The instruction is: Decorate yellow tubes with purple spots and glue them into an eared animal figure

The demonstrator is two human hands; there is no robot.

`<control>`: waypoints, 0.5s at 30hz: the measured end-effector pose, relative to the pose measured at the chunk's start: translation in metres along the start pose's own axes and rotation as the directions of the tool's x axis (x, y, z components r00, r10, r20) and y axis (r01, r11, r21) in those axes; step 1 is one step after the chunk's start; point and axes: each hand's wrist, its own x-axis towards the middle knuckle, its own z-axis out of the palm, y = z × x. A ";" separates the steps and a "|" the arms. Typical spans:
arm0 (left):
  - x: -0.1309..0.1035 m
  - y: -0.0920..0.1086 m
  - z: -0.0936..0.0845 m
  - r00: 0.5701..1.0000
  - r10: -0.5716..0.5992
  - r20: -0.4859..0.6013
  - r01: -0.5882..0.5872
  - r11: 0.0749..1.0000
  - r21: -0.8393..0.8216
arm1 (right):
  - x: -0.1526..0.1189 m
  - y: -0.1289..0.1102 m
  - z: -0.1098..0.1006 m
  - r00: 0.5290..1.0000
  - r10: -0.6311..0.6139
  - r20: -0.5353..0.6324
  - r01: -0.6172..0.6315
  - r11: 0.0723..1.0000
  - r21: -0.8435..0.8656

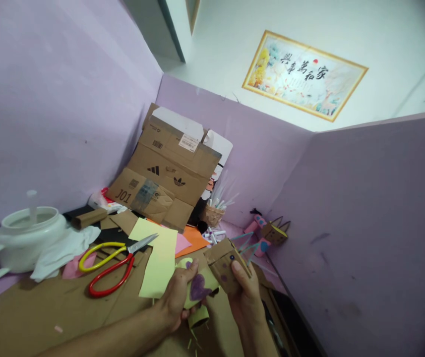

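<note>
My left hand is closed round a pale yellow paper piece with purple heart-like patches. Just below it is a small yellow-green paper roll; whether the fingers touch it is unclear. In my right hand is a small brown cardboard box with dark dots, the thumb pressed on its front. The box and the yellow piece are side by side, close together, above the brown cardboard work surface.
Scissors with red and yellow handles lie left of a yellow sheet. A white pot stands far left. Flattened cardboard leans on the back wall, beside a pen basket. Small crafts sit back right.
</note>
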 end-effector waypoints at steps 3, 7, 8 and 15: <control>0.000 -0.003 0.000 1.000 0.010 0.007 -0.010 1.000 -0.008 | 0.000 0.000 0.001 1.000 -0.002 -0.001 0.002 1.000 -0.001; 0.001 -0.006 0.000 0.999 0.038 0.004 -0.038 0.999 -0.002 | -0.002 -0.002 0.005 1.000 0.003 -0.027 -0.002 1.000 0.024; 0.001 -0.006 0.000 0.999 0.048 0.000 -0.048 0.999 -0.002 | -0.002 -0.002 0.006 0.999 0.004 -0.039 -0.003 1.000 0.030; 0.002 -0.011 0.000 0.997 0.070 -0.025 -0.071 0.997 -0.020 | -0.006 -0.007 0.010 0.996 0.053 -0.077 -0.051 0.998 0.038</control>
